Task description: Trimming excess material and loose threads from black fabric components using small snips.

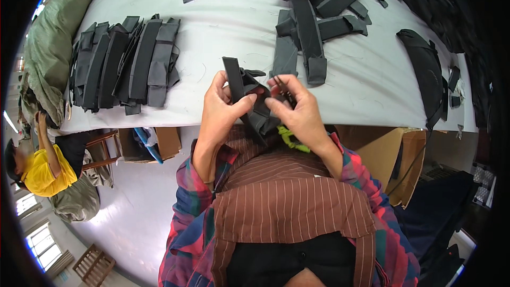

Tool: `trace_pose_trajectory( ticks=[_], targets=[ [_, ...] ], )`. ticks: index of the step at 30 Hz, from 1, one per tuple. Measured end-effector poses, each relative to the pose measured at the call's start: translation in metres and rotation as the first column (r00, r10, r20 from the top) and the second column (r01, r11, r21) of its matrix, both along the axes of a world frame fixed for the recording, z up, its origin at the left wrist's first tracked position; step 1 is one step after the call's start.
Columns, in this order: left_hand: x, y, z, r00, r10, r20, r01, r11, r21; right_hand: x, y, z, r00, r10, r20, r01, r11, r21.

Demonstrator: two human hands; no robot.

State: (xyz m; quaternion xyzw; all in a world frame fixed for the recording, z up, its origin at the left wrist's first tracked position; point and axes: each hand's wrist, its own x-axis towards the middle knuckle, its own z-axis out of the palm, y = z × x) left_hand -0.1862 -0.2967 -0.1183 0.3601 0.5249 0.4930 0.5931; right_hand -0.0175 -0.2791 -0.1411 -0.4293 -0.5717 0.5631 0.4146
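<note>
Just past the table's near edge, my left hand (224, 103) pinches a black fabric piece (234, 77) with a stiff, flat strip along one side. Its looser folds hang toward my lap. My right hand (302, 109) is closed on a slim, dark, pronged tool (287, 95) that looks like thread snips, partly hidden by the fingers. The right thumb and fingertips are close to the folds of the fabric piece. Below them, against my striped brown apron (287, 202), is a bright green thing (292, 139) whose kind I cannot make out.
A row of similar black fabric pieces (125, 64) lies on the white-covered table (223, 26) at left. A loose pile (313, 26) is at the far middle. A black curved item (422, 69) lies at right, above a cardboard box (390, 154). A person in yellow (50, 172) sits at far left.
</note>
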Motion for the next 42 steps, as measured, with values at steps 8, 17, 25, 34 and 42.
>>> trace_pose_trajectory(
  ticks=[8, 17, 25, 34, 42],
  targets=[
    [0.000, 0.003, -0.027, 0.997, -0.068, -0.047, 0.068, 0.998, -0.002, 0.039, 0.006, 0.025, 0.825, -0.054, 0.563, -0.209, 0.896, 0.392],
    [0.003, -0.005, -0.019, 0.997, -0.057, -0.057, 0.058, 0.998, 0.007, 0.039, -0.004, 0.018, 0.725, -0.140, 0.675, -0.369, 0.748, 0.552],
    [0.004, -0.007, -0.021, 0.995, -0.053, -0.079, 0.053, 0.999, -0.001, 0.040, -0.007, 0.021, 0.667, -0.187, 0.721, -0.410, 0.716, 0.565],
    [0.008, -0.009, -0.018, 0.995, -0.040, -0.087, 0.039, 0.999, -0.007, 0.036, -0.012, 0.014, 0.688, -0.185, 0.702, -0.367, 0.746, 0.556],
    [0.011, -0.010, -0.017, 0.998, -0.023, -0.063, 0.023, 1.000, -0.003, 0.041, -0.013, 0.008, 0.867, -0.200, 0.456, 0.005, 0.920, 0.392]
  ],
)
